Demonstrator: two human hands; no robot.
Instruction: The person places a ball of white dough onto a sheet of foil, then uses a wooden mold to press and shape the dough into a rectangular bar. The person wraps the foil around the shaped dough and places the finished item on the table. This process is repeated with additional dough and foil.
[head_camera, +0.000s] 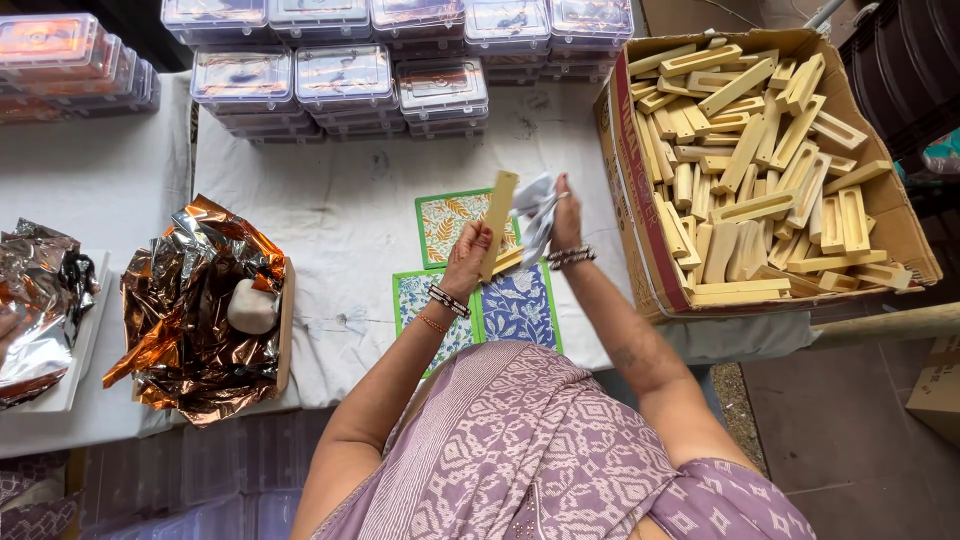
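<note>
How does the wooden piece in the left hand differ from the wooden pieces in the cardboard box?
The wooden piece in the left hand stands nearly upright above the table; the boxed wooden pieces lie jumbled at many angles. The held one is single and next to the crumpled cloth in the right hand; the boxed ones fill the cardboard box, untouched. Both are pale, unfinished wood.

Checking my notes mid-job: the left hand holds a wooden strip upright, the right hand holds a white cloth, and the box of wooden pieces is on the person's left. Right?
Not quite. The head view shows the box of wooden pieces on the person's right, not left. The rest holds: the left hand holds the wooden strip upright, and the right hand holds the white cloth.
</note>
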